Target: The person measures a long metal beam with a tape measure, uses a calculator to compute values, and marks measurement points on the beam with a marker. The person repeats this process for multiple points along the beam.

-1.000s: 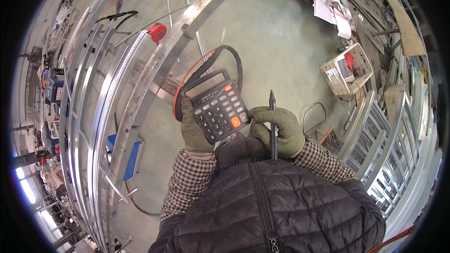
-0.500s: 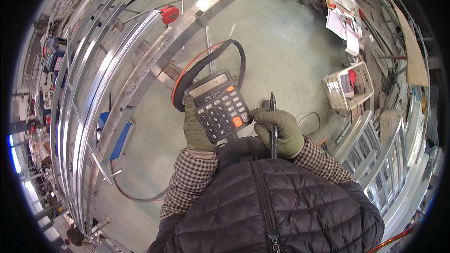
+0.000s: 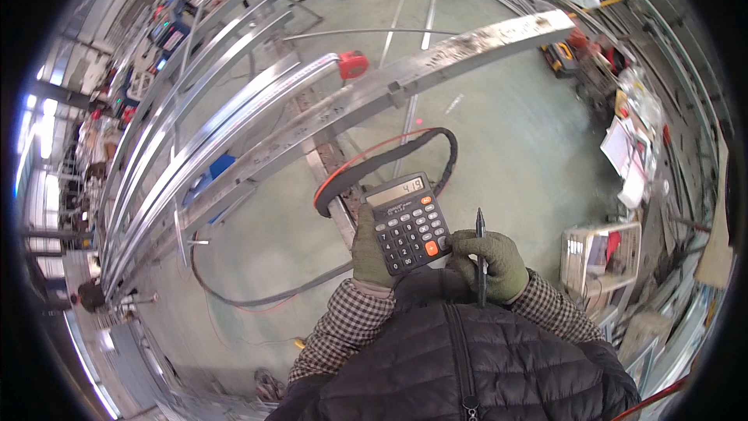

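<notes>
In front of my chest a dark desk calculator (image 3: pixel 403 235) with an orange key is tilted toward me, its display lit with digits. My left hand (image 3: pixel 369 251), in a green work glove, closes round its left edge. A black marker pen (image 3: pixel 481 265) points upward in my gloved right hand (image 3: pixel 499 263), held across the fingers. The right fingertips are at the calculator's lower right edge; whether they press a key I cannot tell.
A red tape measure (image 3: pixel 353 65) lies at the end of long metal profiles (image 3: pixel 257 97) on the left. Beyond the calculator run a steel beam (image 3: pixel 436 58) and a looped black hose (image 3: pixel 389 162). At right stands a white plastic crate (image 3: pixel 576 261); papers (image 3: pixel 622 148) lie farther back.
My view has swung toward the left, so the beam, tape measure and crate sit lower and farther right in it. Both hands keep the calculator and the marker.
</notes>
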The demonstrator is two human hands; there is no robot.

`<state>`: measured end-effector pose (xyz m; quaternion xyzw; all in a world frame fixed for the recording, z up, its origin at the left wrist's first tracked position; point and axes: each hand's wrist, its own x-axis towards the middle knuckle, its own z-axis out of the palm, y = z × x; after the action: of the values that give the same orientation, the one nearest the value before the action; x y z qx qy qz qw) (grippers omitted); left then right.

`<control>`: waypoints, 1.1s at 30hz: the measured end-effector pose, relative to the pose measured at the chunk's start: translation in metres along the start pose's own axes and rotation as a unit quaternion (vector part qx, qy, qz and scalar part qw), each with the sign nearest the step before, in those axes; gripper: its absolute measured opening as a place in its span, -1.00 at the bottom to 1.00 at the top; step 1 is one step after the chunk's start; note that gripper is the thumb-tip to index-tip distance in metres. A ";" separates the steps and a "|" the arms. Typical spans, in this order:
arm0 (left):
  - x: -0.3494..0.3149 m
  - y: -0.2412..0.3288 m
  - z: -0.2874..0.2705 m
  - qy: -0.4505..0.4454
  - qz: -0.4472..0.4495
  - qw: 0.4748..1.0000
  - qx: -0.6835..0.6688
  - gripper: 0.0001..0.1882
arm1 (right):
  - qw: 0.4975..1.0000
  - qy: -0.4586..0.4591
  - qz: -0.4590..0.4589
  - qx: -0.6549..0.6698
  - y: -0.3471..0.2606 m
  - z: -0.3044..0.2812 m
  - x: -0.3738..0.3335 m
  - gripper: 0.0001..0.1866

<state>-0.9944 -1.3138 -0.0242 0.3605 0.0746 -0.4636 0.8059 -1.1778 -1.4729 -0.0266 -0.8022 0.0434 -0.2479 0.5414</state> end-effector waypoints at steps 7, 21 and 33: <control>0.016 0.021 0.003 -0.039 0.034 0.995 -0.087 -0.23 | 0.995 -0.076 -0.060 0.026 0.019 -0.002 0.057 -0.55; 0.041 0.064 -0.014 0.003 0.105 0.992 -0.063 -0.26 | 0.978 -0.172 -0.108 -0.048 0.016 0.012 0.136 -0.52; 0.070 0.080 0.011 0.133 0.155 0.977 -0.068 -0.32 | 0.971 -0.211 -0.110 0.032 0.054 -0.010 0.194 -0.66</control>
<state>-0.8931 -1.3447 -0.0072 0.3707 0.1558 -0.2752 0.8733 -1.0019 -1.5694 -0.0039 -0.8183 -0.1682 -0.1321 0.5335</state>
